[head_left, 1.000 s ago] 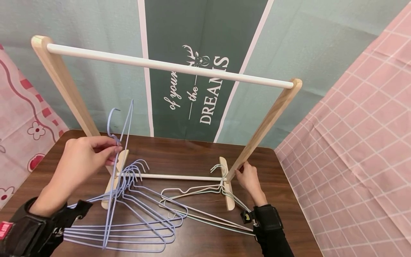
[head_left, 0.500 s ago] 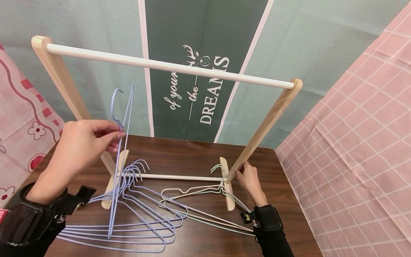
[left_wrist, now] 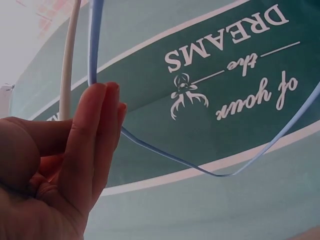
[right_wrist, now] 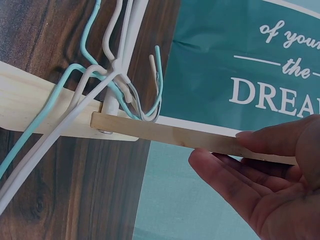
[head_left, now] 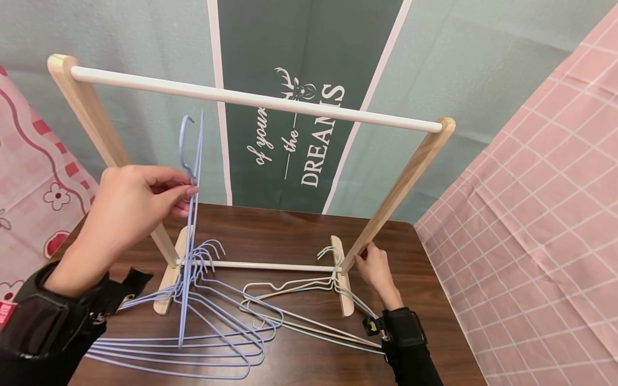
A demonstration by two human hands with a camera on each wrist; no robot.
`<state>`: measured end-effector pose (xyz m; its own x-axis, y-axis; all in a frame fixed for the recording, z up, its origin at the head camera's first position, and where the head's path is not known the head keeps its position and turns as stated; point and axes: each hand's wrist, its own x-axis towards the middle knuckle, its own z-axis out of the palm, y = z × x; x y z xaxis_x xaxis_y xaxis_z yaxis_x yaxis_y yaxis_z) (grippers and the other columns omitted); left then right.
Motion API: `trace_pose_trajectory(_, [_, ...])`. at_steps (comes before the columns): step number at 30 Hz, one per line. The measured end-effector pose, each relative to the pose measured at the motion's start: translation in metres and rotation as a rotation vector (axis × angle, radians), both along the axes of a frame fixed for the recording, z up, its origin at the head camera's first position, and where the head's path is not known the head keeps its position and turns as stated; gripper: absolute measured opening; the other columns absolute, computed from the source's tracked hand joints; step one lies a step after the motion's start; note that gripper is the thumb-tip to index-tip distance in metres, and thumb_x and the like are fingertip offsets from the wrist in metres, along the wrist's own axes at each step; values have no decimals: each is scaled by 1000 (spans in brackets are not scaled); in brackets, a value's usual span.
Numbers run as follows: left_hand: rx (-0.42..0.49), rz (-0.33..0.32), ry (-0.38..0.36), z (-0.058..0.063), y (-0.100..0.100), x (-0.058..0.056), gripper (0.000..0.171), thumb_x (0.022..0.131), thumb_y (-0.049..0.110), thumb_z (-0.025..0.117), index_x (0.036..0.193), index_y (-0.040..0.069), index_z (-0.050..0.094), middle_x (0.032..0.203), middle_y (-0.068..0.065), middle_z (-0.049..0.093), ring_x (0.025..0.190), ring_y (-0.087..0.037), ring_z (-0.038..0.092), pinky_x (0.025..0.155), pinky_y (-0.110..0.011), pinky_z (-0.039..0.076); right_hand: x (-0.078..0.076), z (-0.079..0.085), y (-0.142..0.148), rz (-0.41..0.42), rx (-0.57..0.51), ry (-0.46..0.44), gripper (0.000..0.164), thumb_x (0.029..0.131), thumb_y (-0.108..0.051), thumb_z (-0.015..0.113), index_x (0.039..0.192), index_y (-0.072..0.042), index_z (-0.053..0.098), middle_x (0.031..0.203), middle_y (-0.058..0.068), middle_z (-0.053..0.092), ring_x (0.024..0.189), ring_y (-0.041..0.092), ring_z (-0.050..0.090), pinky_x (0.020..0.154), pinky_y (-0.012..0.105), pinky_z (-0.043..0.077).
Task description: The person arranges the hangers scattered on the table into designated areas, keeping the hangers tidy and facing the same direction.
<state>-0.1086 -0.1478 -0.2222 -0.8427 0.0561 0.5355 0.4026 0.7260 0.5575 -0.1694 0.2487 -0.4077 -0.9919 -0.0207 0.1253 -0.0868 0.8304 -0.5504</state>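
In the head view my left hand [head_left: 140, 206] pinches a blue-purple clothes hanger [head_left: 184, 300] just below its hook. The hanger stands nearly edge-on, its hook a little below the white top rail [head_left: 256, 100] of a small wooden garment rack. My right hand [head_left: 375, 268] grips the lower part of the rack's right post [head_left: 396, 193]; the right wrist view shows thumb and fingers on either side of that post [right_wrist: 175, 136]. Several more blue-purple hangers [head_left: 232, 321] lean at the lower rail's left end. A few white, beige and mint hangers [head_left: 309, 321] lie at its right end.
The rack stands on a dark brown table [head_left: 275, 236], with a lower white rail [head_left: 270, 265] between its wooden feet. A green and grey-teal curtain [head_left: 260, 48] hangs behind. Pink checked cloth [head_left: 545, 203] borders the right side, and patterned pink cloth [head_left: 38, 177] the left.
My left hand has raised the hanger and moved it slightly right, bringing its hook closer to the top rail. My right hand stays on the right post.
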Motion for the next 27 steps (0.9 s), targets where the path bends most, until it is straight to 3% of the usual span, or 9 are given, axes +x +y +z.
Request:
trace_pose_trajectory(15, [-76, -8, 68, 20, 12, -8, 6, 80, 7, 69, 82, 3, 72, 68, -7, 68, 48, 13, 52, 50, -4, 38, 0, 0, -1, -3, 3, 4, 24, 83, 1, 60, 101, 15, 50, 74, 19, 57, 55, 21, 54, 46, 31, 39])
trace_pose_trajectory(21, [-100, -29, 71, 24, 18, -12, 5, 81, 8, 68, 80, 4, 71, 65, -4, 67, 49, 3, 58, 50, -6, 40, 0, 0, 0, -1, 4, 6, 23, 84, 1, 60, 100, 14, 51, 74, 19, 57, 54, 20, 53, 46, 30, 39])
trace_pose_trajectory(27, [-168, -32, 71, 31, 24, -17, 5, 81, 10, 68, 77, 8, 71, 64, 0, 67, 51, -6, 62, 58, -18, 42, 0, 0, 0, 0, 7, 10, 22, 83, 0, 60, 99, 13, 52, 73, 18, 57, 53, 20, 52, 46, 30, 39])
